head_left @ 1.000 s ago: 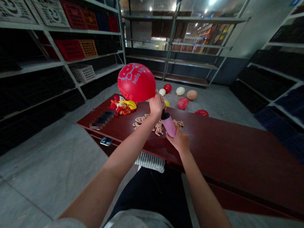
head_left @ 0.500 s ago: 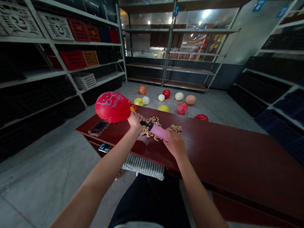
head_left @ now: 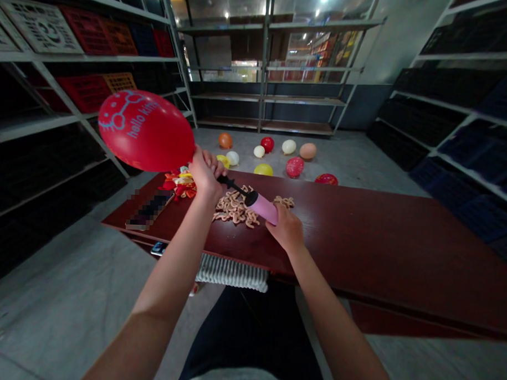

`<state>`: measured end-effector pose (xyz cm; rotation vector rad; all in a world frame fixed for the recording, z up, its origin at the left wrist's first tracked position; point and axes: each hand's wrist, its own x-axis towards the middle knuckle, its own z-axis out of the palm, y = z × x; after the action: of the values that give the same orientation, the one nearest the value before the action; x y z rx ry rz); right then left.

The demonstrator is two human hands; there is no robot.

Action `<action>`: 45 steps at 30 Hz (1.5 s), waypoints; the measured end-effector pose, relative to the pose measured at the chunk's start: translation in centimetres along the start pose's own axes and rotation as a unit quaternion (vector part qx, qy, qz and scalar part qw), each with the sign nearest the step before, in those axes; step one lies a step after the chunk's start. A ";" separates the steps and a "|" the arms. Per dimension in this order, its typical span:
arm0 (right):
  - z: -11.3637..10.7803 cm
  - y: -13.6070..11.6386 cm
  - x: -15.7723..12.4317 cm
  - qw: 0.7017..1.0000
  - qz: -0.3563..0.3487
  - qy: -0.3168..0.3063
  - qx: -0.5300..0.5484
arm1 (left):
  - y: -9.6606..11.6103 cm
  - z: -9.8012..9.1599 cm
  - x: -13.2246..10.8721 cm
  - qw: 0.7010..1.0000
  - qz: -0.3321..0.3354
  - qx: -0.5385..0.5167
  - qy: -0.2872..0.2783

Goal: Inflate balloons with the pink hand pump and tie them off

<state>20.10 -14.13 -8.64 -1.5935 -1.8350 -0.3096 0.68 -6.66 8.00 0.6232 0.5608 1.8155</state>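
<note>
My left hand (head_left: 206, 174) grips the neck of a red Hello Kitty balloon (head_left: 146, 131) on the black nozzle of a pink hand pump (head_left: 261, 207). The inflated balloon extends left of that hand, above the table. My right hand (head_left: 286, 229) is wrapped around the pink pump's lower end, with the pump tilted low over a dark red wooden table (head_left: 359, 249). Just beneath the pump lies a heap of small tan curled pieces (head_left: 234, 209). Left of it is a pile of limp coloured balloons (head_left: 179, 182).
A blurred dark object (head_left: 147, 209) lies near the table's left end, and a phone (head_left: 159, 249) sits below that edge. Several inflated balloons (head_left: 263, 151) lie on the grey floor beyond the table. Metal shelves (head_left: 45, 61) with crates flank the aisle.
The balloon is larger and has shifted left with my left hand. The pump has swung from steeply upright to a low tilt over the table.
</note>
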 end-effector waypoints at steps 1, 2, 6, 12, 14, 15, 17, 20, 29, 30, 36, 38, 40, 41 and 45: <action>0.0 0.1 0.0 1.000 0.019 0.004 0.003 | -0.8 0.6 -0.5 1.000 0.006 -0.002 -0.007; 0.0 0.3 0.0 0.999 0.035 0.009 0.005 | -1.7 1.0 -0.9 1.000 0.011 -0.006 -0.013; 0.3 0.6 -0.1 0.998 0.061 0.022 -0.004 | -5.5 1.7 -2.1 0.999 -0.012 -0.014 -0.027; 0.2 0.6 -0.1 0.996 0.055 0.042 -0.055 | -8.0 0.0 -2.1 0.997 -0.061 -0.031 0.019; 0.1 0.4 -0.1 0.996 0.027 0.046 -0.067 | -7.5 -0.9 -1.7 0.996 -0.071 -0.036 0.032; 0.0 0.2 -0.2 0.996 0.010 0.044 -0.071 | -7.1 -1.4 -1.6 0.996 -0.074 -0.038 0.036; 0.0 -0.1 -0.2 0.996 -0.023 0.034 -0.078 | -6.2 -2.5 -1.2 0.995 -0.078 -0.040 0.050; 0.0 -0.3 -0.3 0.994 -0.049 0.019 -0.097 | -4.6 -4.1 -0.5 0.993 -0.080 -0.036 0.080; -0.2 -0.7 -0.4 0.995 -0.053 -0.028 -0.077 | 1.6 -6.1 2.4 0.995 -0.069 -0.010 0.066; -0.1 -0.7 -0.4 0.996 -0.049 -0.033 -0.066 | 2.4 -5.8 2.6 0.996 -0.060 -0.008 0.061; -0.1 -0.1 -0.2 0.998 0.005 -0.051 0.027 | 4.1 -1.1 0.6 1.000 -0.012 0.008 -0.005; -0.2 0.3 -0.1 0.997 0.041 -0.046 0.035 | 3.3 0.5 -0.3 1.000 0.001 -0.001 -0.008; -0.3 0.6 -0.1 0.996 0.073 -0.040 0.032 | 2.0 1.8 -0.7 1.000 0.001 -0.008 -0.010; -0.4 0.6 0.0 0.995 0.082 -0.039 0.031 | 1.2 2.2 -0.8 1.000 -0.002 -0.008 -0.013; -0.5 0.5 0.1 0.994 0.096 -0.035 0.024 | -2.7 2.7 -1.2 0.999 -0.016 0.003 -0.035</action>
<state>20.72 -14.19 -8.33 -1.7500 -1.7118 -0.1226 4.72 -6.75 8.13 0.6769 0.5268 1.7548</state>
